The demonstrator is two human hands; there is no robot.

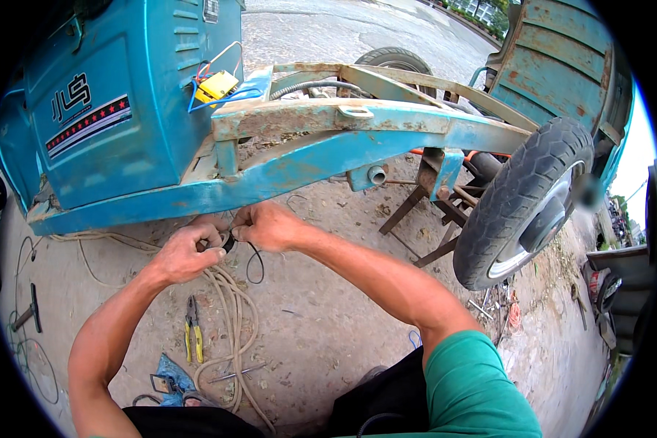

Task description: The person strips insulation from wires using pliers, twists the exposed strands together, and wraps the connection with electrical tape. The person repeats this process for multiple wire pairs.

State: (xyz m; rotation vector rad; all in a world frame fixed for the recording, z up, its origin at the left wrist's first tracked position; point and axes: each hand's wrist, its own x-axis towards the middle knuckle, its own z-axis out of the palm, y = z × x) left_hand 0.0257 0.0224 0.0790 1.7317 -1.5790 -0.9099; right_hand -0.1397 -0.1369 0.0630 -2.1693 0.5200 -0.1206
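Observation:
My left hand point(190, 252) and my right hand point(269, 226) meet just below the rusty blue frame rail point(285, 169) of a vehicle. Both are closed, with fingers pinched on a thin black wire point(255, 267) that loops down beside the right hand. A small dark piece point(228, 241) shows between the fingertips; its kind is too hidden to tell. Beneath the hands, a bundle of beige rope point(230, 306) runs over the ground toward me. Yellow-handled pliers point(193, 332) lie left of the rope.
A blue cab panel point(109, 109) rises at left, with a yellow box point(217, 86) and wires at its edge. At right stand a tire point(525, 208) and a metal stand point(422, 219) under the frame. A hammer point(28, 312), a blue bag point(172, 378) and a metal rod point(239, 373) lie on the ground.

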